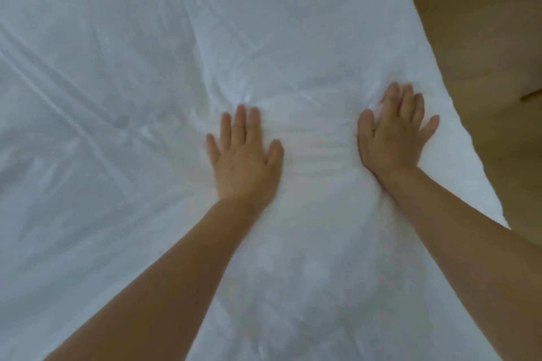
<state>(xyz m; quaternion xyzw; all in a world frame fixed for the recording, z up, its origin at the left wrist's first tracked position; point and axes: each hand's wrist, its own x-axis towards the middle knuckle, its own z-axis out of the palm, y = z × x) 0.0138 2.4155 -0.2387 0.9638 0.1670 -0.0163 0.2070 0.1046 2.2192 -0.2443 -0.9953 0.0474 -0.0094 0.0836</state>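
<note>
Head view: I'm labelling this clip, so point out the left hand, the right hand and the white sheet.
left hand (pixel 245 161), head view, back of hand
right hand (pixel 394 138), head view, back of hand
white sheet (pixel 117 53), head view, bare creased stretch

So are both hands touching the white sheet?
Touching. The head view shows the left hand and the right hand lying flat on the white sheet, which puckers into wrinkles around them.

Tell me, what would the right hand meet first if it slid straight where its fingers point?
Just more white duvet; the right hand presses flat on it. Farther along, probably its right edge.
</note>
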